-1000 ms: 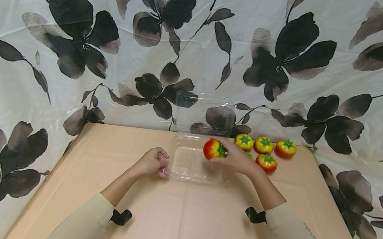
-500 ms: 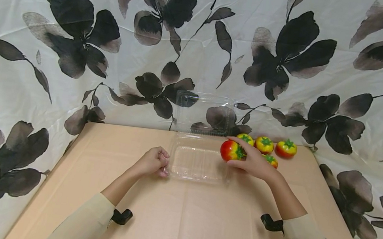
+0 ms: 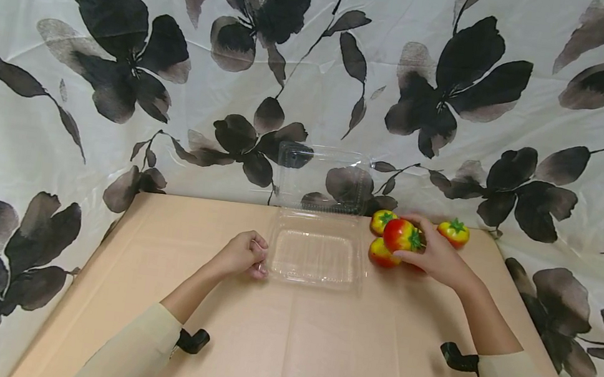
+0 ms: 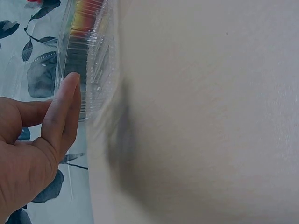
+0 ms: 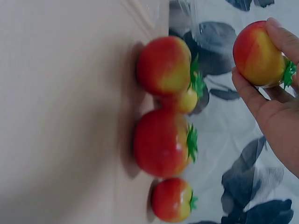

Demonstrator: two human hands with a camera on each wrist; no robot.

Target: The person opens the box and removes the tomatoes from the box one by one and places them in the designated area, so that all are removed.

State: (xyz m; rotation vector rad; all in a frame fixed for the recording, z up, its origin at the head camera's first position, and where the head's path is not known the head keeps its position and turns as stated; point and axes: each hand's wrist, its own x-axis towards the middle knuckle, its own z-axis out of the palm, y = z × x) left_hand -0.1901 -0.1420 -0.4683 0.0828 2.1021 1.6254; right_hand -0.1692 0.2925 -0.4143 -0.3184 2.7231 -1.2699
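My right hand (image 3: 438, 255) grips a red-and-yellow tomato (image 3: 404, 235) with a green leafy top, thumb and fingers around its sides. The right wrist view shows this tomato (image 5: 259, 53) raised off the table, over the other tomatoes. At the left side of a clear plastic clamshell container (image 3: 316, 281), my left hand (image 3: 240, 253) pinches the rim between thumb and curled fingers. The container's base lies flat with nothing in it, and its lid (image 3: 322, 178) stands up at the back. In the left wrist view the fingers overlap the container's wall (image 4: 100, 60).
More tomatoes sit right of the container: one at the back (image 3: 383, 221), one in front (image 3: 383, 253), another farther right (image 3: 453, 233). Others are hidden behind my right hand. The tan tabletop (image 3: 288, 344) ends at a flower-print cloth (image 3: 351, 62).
My right hand has carried the tomato rightward from over the container's right side to above the group of tomatoes. The left hand and the container have stayed put.
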